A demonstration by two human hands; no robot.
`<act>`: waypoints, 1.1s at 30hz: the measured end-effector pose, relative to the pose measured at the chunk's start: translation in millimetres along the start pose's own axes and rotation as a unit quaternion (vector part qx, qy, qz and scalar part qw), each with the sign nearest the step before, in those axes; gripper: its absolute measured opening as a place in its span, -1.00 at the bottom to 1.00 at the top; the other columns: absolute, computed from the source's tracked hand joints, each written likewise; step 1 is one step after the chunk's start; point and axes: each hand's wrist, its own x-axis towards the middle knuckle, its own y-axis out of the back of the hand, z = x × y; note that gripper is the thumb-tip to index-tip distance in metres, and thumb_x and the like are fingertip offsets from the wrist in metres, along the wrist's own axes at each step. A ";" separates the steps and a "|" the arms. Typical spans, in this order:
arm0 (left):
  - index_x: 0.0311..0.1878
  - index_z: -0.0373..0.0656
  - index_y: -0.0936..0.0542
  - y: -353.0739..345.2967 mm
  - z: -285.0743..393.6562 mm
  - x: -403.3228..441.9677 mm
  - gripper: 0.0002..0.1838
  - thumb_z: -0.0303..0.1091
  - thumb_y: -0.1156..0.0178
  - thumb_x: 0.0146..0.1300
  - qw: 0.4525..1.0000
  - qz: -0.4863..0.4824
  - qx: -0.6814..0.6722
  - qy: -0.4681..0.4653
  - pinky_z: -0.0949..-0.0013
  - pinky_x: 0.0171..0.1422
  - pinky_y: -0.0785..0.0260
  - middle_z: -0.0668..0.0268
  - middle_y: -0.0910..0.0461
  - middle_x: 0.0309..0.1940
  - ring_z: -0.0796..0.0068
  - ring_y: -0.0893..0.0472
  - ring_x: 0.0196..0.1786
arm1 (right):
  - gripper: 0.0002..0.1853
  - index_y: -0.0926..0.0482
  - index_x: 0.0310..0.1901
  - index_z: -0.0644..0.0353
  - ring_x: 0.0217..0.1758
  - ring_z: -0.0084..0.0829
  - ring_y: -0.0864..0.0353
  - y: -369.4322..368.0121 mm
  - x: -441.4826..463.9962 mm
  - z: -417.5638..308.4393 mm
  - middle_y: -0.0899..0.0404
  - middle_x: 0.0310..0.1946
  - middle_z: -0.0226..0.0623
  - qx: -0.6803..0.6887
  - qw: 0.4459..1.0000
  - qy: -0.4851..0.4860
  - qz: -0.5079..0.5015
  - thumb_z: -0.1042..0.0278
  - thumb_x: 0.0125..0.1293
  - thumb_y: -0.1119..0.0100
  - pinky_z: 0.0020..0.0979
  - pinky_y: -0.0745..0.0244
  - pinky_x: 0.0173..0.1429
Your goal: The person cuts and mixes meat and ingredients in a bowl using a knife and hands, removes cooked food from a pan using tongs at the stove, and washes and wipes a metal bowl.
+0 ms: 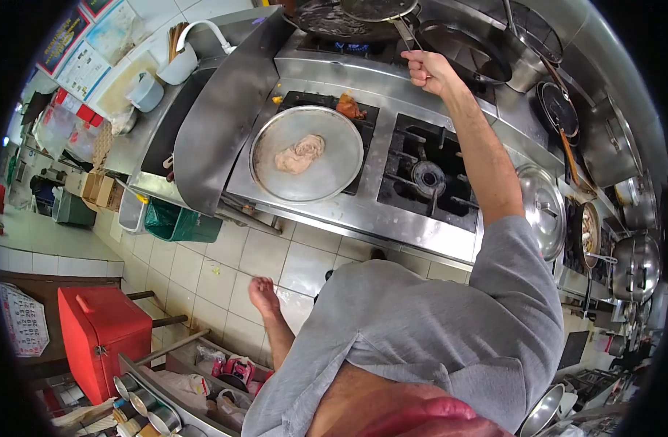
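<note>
My right hand (430, 71) is stretched forward over the stove, closed around the metal handle of a round strainer (378, 8). That strainer is partly cut off at the top of the view, above a wide dark wok (326, 20). A blue flame (354, 47) burns beneath the wok. My left hand (263, 295) hangs low beside my body over the tiled floor, holding nothing, its fingers loosely bent and a little apart. On the front left burner lies a large round metal tray (275, 186) bearing a lump of pale, raw-looking food (300, 154).
An unlit burner (428, 176) is at front centre. Behind it sits a large dark pan (465, 51). A metal lid (541, 207) and a pan of food (589, 229) are at right. A curved metal shield (228, 116) rises at left; a red box (104, 339) stands behind me.
</note>
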 end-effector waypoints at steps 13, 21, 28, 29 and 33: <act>-0.30 -0.24 -0.50 -409.5 3.6 6.6 -0.87 -0.44 -0.22 0.14 0.883 -0.304 0.310 -0.177 0.56 -0.39 -0.21 0.46 -0.35 -0.57 0.68 -0.31 -0.51 | -0.77 -0.35 -0.06 0.33 -0.75 -0.65 -0.09 30.7 -76.5 6.9 -0.19 -0.70 -0.54 0.091 0.995 0.006 -0.030 0.40 0.32 0.03 -0.55 0.02 -0.67; -0.32 -0.24 -0.51 -311.3 -37.8 18.8 -0.85 -0.38 -0.25 0.15 0.862 -0.096 0.393 -0.305 0.61 -0.35 -0.24 0.48 -0.42 -0.52 0.73 -0.33 -0.45 | -0.76 -0.38 -0.05 0.35 -0.76 -0.70 -0.03 36.1 -1.4 0.0 -0.17 -0.69 -0.57 0.095 0.994 0.006 -0.053 0.41 0.32 0.02 -0.59 0.04 -0.69; -0.17 -0.17 -0.46 -132.6 -55.8 53.2 -0.86 -0.41 0.01 0.24 0.963 0.114 0.245 0.005 0.49 -0.60 -0.18 0.37 -0.42 -0.56 0.59 -0.33 -0.61 | -0.94 -0.30 -0.33 0.29 -0.81 -0.74 -0.01 56.9 126.5 12.9 -0.12 -0.75 -0.61 0.193 0.962 -0.095 -0.167 0.52 0.26 0.07 -0.64 0.11 -0.73; -0.13 -0.15 -0.45 -110.2 -71.1 60.6 -0.83 -0.45 0.07 0.23 0.958 0.100 0.260 0.064 0.47 -0.65 -0.17 0.33 -0.43 -0.55 0.55 -0.35 -0.64 | -0.77 -0.31 -0.05 0.47 -0.76 -0.71 -0.03 76.3 157.4 14.9 -0.14 -0.70 -0.57 0.169 0.954 -0.080 -0.236 0.47 0.36 0.10 -0.61 0.05 -0.66; -0.01 -0.18 -0.46 -61.7 -129.5 76.2 -0.66 -0.38 -0.16 0.12 0.910 0.067 0.360 0.195 0.44 -0.61 -0.18 0.32 -0.46 -0.49 0.54 -0.32 -0.64 | -0.68 -0.27 0.01 0.47 -0.71 -0.65 -0.09 42.9 132.2 9.3 -0.17 -0.67 -0.49 0.177 0.964 -0.109 -0.166 0.41 0.33 0.03 -0.57 -0.01 -0.60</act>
